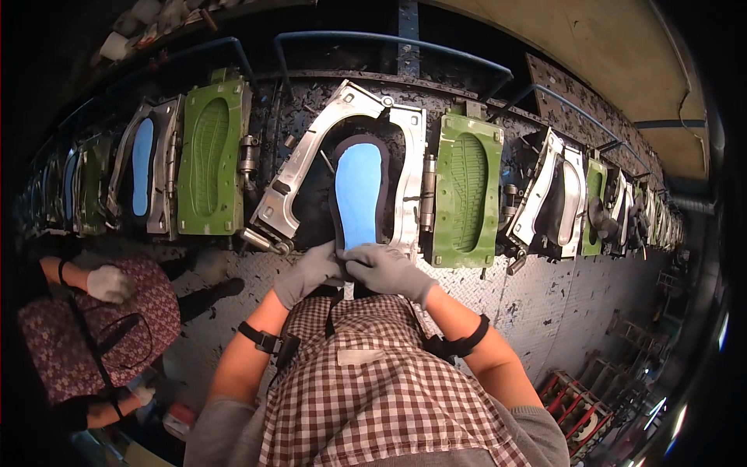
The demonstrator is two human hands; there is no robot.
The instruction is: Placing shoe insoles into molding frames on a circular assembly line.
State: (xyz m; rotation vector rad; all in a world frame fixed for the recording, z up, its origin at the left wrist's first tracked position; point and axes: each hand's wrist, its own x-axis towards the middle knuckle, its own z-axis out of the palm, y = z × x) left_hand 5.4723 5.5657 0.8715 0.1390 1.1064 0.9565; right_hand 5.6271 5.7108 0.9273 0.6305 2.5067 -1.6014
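Note:
A foot-shaped piece [360, 187] with a flat light-blue face and a dark rim lies face up, toe pointing away from me. It sits within an open silver metal mould frame [411, 179]; whether it touches the frame I cannot tell. My left hand [315, 274], in a grey glove, closes on the left side of its near, heel end. On the right side of that end, my right hand [385, 271], also gloved, has its fingers curled over the edge. The thumbs and the piece's underside are mostly hidden.
A green sole mould half [467, 191] with tread grooves lies hinged at the right; another green mould half [210, 159] stands left. More moulds line the bench both ways. A blue rail [389, 35] runs behind. At left is a co-worker in a flowered apron [144, 303].

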